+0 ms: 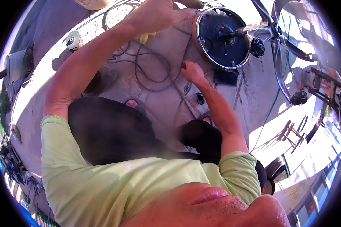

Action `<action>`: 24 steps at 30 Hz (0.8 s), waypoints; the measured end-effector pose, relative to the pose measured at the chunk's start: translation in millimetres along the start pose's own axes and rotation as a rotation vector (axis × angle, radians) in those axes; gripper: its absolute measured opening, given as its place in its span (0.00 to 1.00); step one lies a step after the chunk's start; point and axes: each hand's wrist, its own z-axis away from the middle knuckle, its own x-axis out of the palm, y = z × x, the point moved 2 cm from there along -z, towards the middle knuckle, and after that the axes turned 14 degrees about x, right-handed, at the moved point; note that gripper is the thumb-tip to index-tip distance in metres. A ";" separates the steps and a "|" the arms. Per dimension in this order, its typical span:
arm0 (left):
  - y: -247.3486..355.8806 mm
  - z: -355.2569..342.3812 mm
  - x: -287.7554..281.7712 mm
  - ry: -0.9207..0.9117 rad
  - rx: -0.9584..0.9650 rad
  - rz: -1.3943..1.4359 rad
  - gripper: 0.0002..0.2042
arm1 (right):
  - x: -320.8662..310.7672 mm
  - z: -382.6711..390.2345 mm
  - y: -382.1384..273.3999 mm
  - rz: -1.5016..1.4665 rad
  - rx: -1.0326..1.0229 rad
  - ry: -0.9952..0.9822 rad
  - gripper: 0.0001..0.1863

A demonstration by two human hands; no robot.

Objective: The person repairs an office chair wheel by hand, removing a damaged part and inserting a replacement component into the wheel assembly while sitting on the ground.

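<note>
Concrete floor (166,108), partly sunlit; dark cable (155,90) looped, upper centre; left hand (161,15), top edge, thumb extended, hold cannot be told; right hand (194,72), centre, curled around a small dark piece (183,65); upturned swivel stool (212,41), upper right, rim beside left thumb.

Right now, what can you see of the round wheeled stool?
The round wheeled stool is tipped over, its underside in view. The seat bottom is a black disc edged in shiny metal, with a brownish side at left. A dark central post joins it to a chrome-looking star base with dark casters. The left hand is at its upper-left edge; contact is unclear.
</note>
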 end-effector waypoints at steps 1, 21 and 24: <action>-5.3 3.5 -2.6 -0.003 0.094 0.015 0.21 | -0.9 -0.1 -3.3 0.004 0.002 -0.012 0.18; -18.9 9.8 31.5 0.151 0.019 0.055 0.22 | -140.8 82.2 -147.3 -1.582 -0.125 -0.555 0.07; -2.8 5.9 40.7 0.159 0.070 -0.024 0.22 | -144.2 99.3 -166.5 -1.743 -0.105 -0.634 0.09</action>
